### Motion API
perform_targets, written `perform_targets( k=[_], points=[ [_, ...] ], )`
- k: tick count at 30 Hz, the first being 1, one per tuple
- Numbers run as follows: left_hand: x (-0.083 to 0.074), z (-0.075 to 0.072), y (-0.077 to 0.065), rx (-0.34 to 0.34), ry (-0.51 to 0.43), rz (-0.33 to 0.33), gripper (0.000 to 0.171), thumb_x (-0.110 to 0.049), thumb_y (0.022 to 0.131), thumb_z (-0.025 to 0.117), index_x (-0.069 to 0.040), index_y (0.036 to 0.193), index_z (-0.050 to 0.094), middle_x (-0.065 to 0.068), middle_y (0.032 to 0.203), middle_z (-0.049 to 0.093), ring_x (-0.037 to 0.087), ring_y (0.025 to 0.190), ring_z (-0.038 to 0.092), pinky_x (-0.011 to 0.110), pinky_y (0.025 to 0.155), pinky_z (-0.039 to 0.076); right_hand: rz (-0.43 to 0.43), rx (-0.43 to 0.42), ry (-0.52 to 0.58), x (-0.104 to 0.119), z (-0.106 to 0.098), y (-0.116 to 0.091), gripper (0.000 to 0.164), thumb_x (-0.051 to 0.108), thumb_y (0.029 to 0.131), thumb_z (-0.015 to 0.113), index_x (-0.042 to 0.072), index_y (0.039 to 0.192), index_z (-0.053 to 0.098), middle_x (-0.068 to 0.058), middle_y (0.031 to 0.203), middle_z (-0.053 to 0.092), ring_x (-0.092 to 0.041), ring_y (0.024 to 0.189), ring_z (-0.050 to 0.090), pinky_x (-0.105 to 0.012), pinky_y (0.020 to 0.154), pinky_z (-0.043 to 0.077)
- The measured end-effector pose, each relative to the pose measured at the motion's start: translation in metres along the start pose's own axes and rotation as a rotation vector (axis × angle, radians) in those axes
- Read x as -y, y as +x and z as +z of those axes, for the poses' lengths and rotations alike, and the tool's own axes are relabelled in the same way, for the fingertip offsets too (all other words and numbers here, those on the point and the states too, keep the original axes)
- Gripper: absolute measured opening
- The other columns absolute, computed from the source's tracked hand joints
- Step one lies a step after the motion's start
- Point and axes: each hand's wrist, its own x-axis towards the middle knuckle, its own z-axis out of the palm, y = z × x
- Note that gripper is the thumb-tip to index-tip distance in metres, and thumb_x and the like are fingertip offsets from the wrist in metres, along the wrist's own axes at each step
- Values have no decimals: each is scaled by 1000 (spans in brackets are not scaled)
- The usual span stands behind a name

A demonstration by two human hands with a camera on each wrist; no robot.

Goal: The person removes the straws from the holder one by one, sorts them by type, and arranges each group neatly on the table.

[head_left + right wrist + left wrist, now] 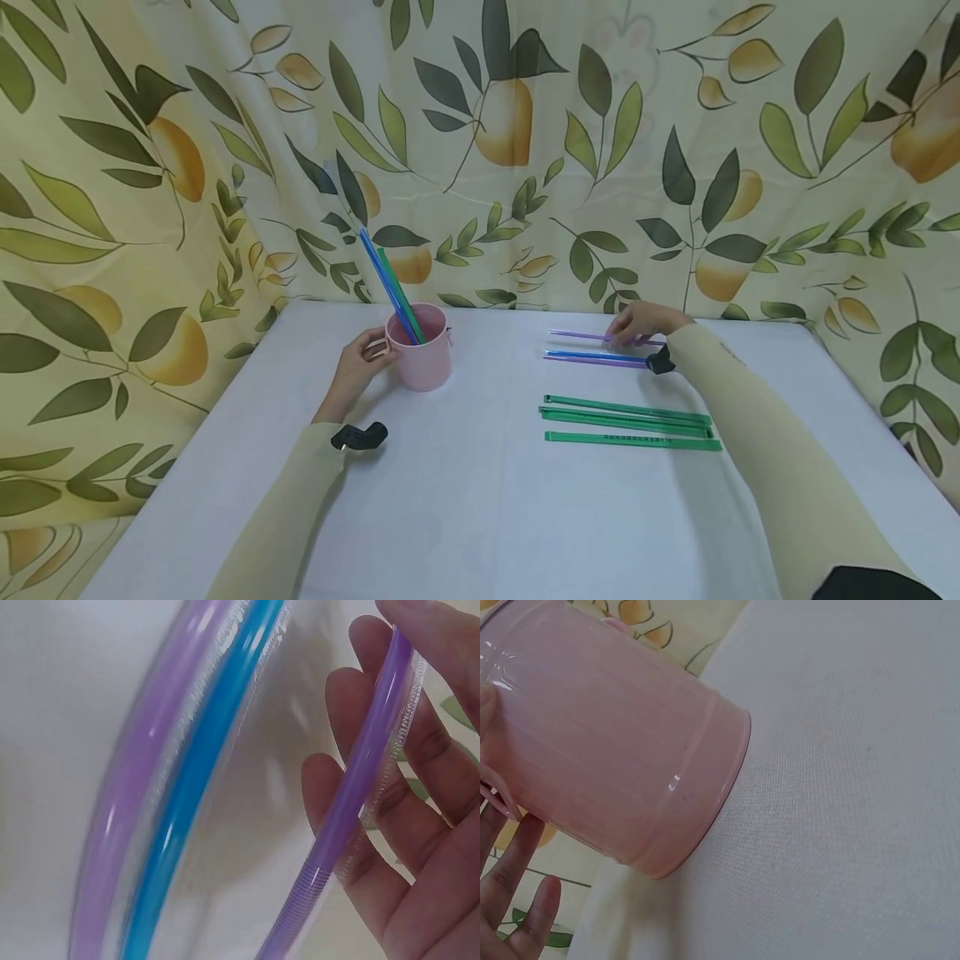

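A small pink bucket (pixel 423 367) stands upright on the table, with blue straws (pixel 388 282) and a green straw (pixel 405 298) leaning out of its top. My left hand (pixel 354 371) holds it at the left side near the rim; the left wrist view shows the thumb on its wall and fingers by the pink handle (pixel 501 796). At the back right, my right hand (pixel 645 321) pinches a purple bendy straw (pixel 360 772) in a clear wrapper between thumb and fingers. Beside it lie a wrapped blue straw (pixel 199 772) and a lighter purple straw (pixel 146 750).
Several green straws (pixel 630 417) lie in a loose row in front of the right hand, under the right forearm's left side. A white cloth covers the table (pixel 465 500). Behind it hangs a leaf-and-fruit patterned curtain (pixel 465 200).
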Motion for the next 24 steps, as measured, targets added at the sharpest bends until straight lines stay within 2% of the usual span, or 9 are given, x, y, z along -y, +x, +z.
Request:
perform_targets(
  k=[6, 10, 16, 19, 21, 24],
  points=[
    [-20, 3, -11, 10, 20, -17, 55, -8, 87, 66, 3, 135, 42, 19, 143, 42, 33, 131, 44, 28, 102, 46, -15, -2, -22, -2, 1, -2, 26, 14, 87, 66, -2, 107, 68, 0, 84, 66, -16, 74, 51, -27, 64, 46],
    [-23, 4, -12, 9, 27, -32, 54, -8, 87, 65, 2, 135, 43, 18, 143, 42, 33, 131, 44, 34, 105, 44, -35, -10, -3, -10, 5, 1, 28, 18, 84, 69, 0, 105, 69, 1, 82, 66, -13, 71, 50, -25, 62, 44],
    [-10, 2, -4, 7, 12, -30, 55, -11, 86, 67, 0, 135, 44, 17, 143, 43, 32, 131, 44, 37, 107, 42, -143, -25, 61, -21, 6, 2, 23, 27, 82, 72, 8, 95, 73, 5, 72, 62, -11, 66, 48, -23, 59, 40],
    [-1, 0, 1, -3, 17, -29, 55, -15, 86, 68, -3, 134, 45, 14, 143, 44, 29, 131, 45, 38, 107, 42, -126, -53, 48, -20, 8, 2, 20, 22, 83, 70, 6, 94, 72, 3, 74, 63, -12, 68, 49, -23, 61, 41],
    [1, 0, 2, -6, 31, -19, 56, -16, 86, 68, -3, 135, 45, 14, 143, 44, 29, 131, 45, 38, 107, 42, -78, -77, 24, -18, 10, 2, 20, 18, 84, 69, 2, 96, 71, 1, 77, 64, -13, 72, 50, -24, 65, 42],
    [3, 0, 2, -10, 40, -15, 56, -17, 86, 68, -3, 135, 44, 14, 142, 44, 29, 131, 45, 39, 107, 42, -57, -92, 1, -17, 13, 2, 18, 13, 86, 67, 1, 99, 71, 0, 81, 67, -15, 75, 51, -24, 68, 43]
  ],
)
